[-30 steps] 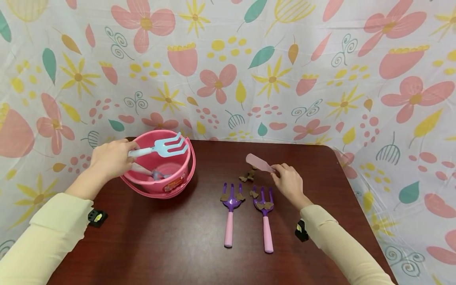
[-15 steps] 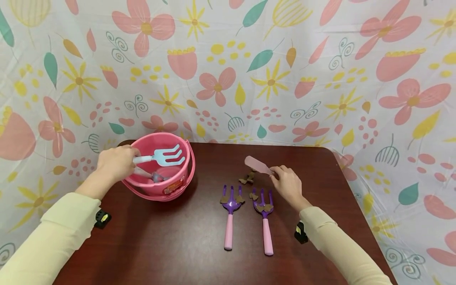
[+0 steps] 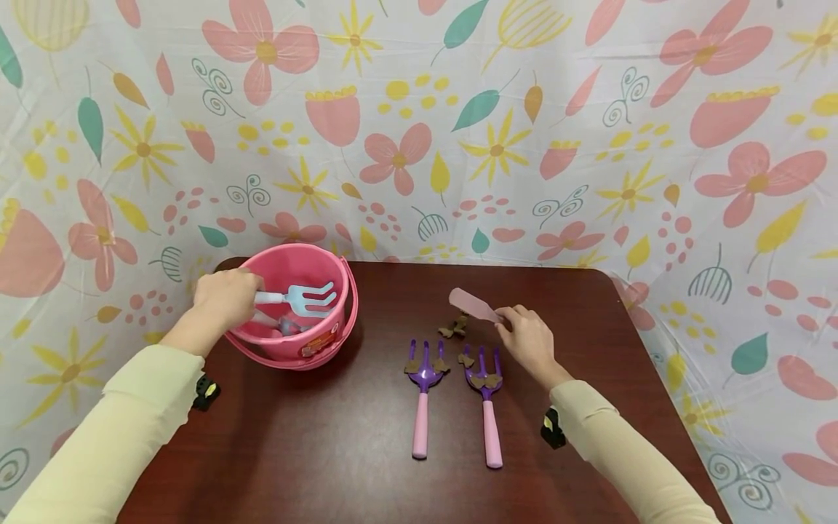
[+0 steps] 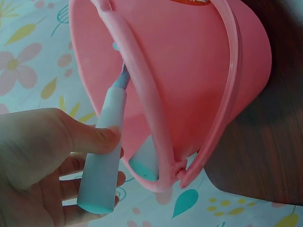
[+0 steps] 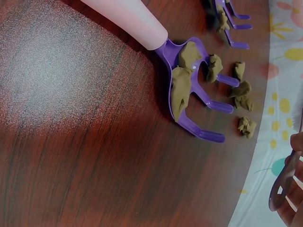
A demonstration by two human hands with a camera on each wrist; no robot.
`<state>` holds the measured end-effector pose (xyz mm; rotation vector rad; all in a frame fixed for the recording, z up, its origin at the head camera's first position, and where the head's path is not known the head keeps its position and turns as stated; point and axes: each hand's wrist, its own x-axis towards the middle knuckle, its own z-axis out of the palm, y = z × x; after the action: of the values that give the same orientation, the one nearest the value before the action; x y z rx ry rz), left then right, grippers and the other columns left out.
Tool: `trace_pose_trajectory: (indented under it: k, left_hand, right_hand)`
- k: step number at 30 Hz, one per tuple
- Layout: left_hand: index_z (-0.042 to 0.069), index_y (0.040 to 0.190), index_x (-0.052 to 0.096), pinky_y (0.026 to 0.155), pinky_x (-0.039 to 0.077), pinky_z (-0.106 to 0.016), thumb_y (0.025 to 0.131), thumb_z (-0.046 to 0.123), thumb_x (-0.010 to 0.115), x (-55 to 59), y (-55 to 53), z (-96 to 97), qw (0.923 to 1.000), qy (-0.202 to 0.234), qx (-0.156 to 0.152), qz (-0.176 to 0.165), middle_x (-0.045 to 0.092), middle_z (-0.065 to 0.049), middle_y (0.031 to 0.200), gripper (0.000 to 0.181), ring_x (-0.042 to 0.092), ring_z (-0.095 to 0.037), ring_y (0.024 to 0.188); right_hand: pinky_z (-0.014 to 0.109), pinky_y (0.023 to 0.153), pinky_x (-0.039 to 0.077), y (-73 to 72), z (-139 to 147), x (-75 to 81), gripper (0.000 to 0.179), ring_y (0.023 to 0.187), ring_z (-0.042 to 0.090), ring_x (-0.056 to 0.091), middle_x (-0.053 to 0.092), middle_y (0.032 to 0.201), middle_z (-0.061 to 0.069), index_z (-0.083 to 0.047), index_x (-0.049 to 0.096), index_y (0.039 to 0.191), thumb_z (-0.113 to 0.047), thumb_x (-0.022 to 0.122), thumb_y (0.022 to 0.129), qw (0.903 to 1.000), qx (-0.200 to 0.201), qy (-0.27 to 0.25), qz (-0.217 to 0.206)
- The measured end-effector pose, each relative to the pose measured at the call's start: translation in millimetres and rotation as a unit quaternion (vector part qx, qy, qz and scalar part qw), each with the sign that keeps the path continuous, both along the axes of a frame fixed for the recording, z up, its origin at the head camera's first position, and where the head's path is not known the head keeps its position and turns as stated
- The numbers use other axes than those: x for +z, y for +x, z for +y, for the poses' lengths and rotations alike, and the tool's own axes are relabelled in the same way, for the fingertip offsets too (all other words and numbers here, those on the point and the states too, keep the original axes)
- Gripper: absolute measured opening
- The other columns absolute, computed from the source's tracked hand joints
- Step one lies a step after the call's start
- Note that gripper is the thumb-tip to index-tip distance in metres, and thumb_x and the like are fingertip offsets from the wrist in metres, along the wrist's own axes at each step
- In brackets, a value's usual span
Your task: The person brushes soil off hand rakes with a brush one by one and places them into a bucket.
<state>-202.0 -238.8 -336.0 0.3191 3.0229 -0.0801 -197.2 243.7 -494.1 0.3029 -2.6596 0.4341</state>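
My left hand (image 3: pixel 225 298) grips the white handle of a light blue toy garden fork (image 3: pixel 308 300), its tines over the mouth of a pink bucket (image 3: pixel 284 352). In the left wrist view, the thumb presses on the handle (image 4: pixel 102 161) from above, fingers behind. Another white-handled tool (image 4: pixel 146 161) leans inside the bucket; its head is partly hidden. My right hand (image 3: pixel 529 336) holds a pale pink spatula (image 3: pixel 468 300) by its handle, the flat blade pointing left above brown clay lumps (image 3: pixel 452 330).
Two purple toy forks with pink handles, a left one (image 3: pixel 420 422) and a right one (image 3: pixel 491 433), lie on the dark wooden table (image 3: pixel 353 451). Brown clay pieces (image 5: pixel 181 90) sit on their heads. A flowered cloth (image 3: pixel 399 87) hangs behind the table.
My left hand has moved right and slightly down, lowering the light blue fork toward the bucket's inside. The right hand with the spatula has hardly moved.
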Motion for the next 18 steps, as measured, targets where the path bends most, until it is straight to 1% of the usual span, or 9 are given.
trace_pose_trajectory:
  k: [3, 7, 12, 15, 18]
  left_hand:
    - [0.006, 0.097, 0.066, 0.051, 0.046, -0.043, 0.075, 0.007, 0.066, -4.6, -1.6, 2.0, 0.9999, -0.014, 0.001, 0.0, 0.061, -0.011, 0.084, 0.023, 0.054, -0.028, 0.067]
    - [0.006, 0.094, 0.066, 0.054, 0.048, -0.048, 0.075, 0.009, 0.068, -10.8, -3.5, 4.5, 0.9995, -0.031, -0.005, 0.004, 0.06, -0.01, 0.084, 0.019, 0.057, -0.03, 0.072]
    - [0.004, 0.094, 0.066, 0.053, 0.049, -0.048, 0.075, 0.012, 0.07, -17.5, -4.2, 6.5, 0.9984, -0.055, -0.01, 0.011, 0.059, -0.012, 0.083, 0.021, 0.059, -0.031, 0.076]
    - [0.003, 0.094, 0.066, 0.052, 0.048, -0.048, 0.075, 0.017, 0.071, -18.7, -3.7, 8.0, 0.9979, -0.063, -0.013, 0.014, 0.059, -0.012, 0.082, 0.023, 0.059, -0.031, 0.075]
    - [0.003, 0.094, 0.066, 0.054, 0.048, -0.048, 0.077, 0.017, 0.07, -19.9, -3.1, 9.2, 0.9971, -0.071, -0.019, 0.016, 0.058, -0.012, 0.081, 0.022, 0.058, -0.032, 0.075]
  right_hand:
    - [0.044, 0.058, 0.048, 0.1, -0.9, -1.8, 0.022, 0.074, 0.027, 0.059, 0.065, 0.087, 0.007, -0.014, 0.068, 0.099, -0.018, 0.071, 0.078, 1.0, -0.001, 0.0, -0.005]
    - [0.043, 0.058, 0.048, 2.2, -2.3, -2.3, 0.022, 0.073, 0.026, 0.059, 0.065, 0.088, 0.007, -0.014, 0.068, 0.1, -0.019, 0.071, 0.078, 0.9999, -0.003, -0.001, -0.011]
    - [0.043, 0.057, 0.048, 3.2, -4.4, -3.4, 0.022, 0.073, 0.026, 0.06, 0.065, 0.088, 0.006, -0.014, 0.068, 0.1, -0.018, 0.071, 0.078, 0.9999, 0.001, -0.004, -0.014]
    - [0.043, 0.057, 0.049, 2.9, -5.6, -4.7, 0.022, 0.074, 0.026, 0.06, 0.065, 0.089, 0.006, -0.014, 0.069, 0.1, -0.018, 0.071, 0.078, 0.9999, 0.004, -0.002, -0.014]
    - [0.042, 0.058, 0.049, 2.7, -6.6, -5.4, 0.022, 0.075, 0.026, 0.06, 0.065, 0.089, 0.006, -0.014, 0.069, 0.1, -0.018, 0.071, 0.078, 0.9999, 0.005, 0.0, -0.015]
